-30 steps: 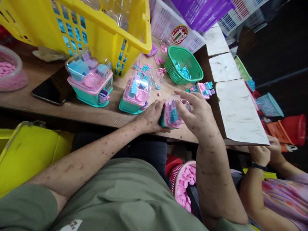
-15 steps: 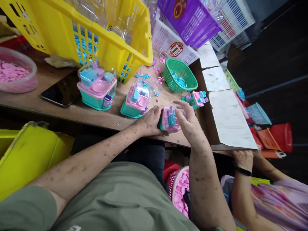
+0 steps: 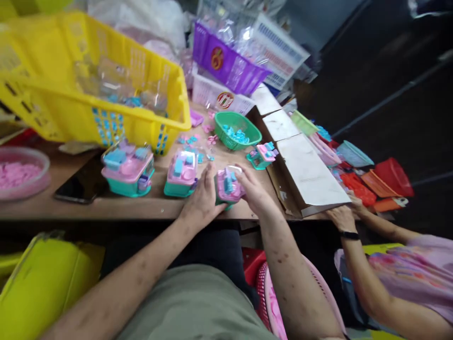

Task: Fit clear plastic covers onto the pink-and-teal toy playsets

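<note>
Between my hands, near the table's front edge, stands a small pink and teal toy box (image 3: 229,185) with a clear cover. My left hand (image 3: 202,200) is at its left side, thumb at the base. My right hand (image 3: 253,192) bends round its right side, fingertips on the clear cover. To the left are a second covered toy box (image 3: 181,174) and a third covered toy box (image 3: 128,169). An uncovered toy box (image 3: 262,156) stands behind my right hand, beside the cardboard. Small blue and pink pieces (image 3: 193,140) lie scattered behind the boxes.
A green basket (image 3: 238,131) holds blue pieces. A large yellow crate (image 3: 141,118) stands at the back left, a phone (image 3: 83,182) and pink tub (image 3: 24,186) before it. Cardboard (image 3: 304,172) lies right, with another person's hands (image 3: 343,218) at its end.
The view has shifted, showing more of the table's far side. My left fingers have straightened along the box's side, and my right fingers have come down onto its cover.
</note>
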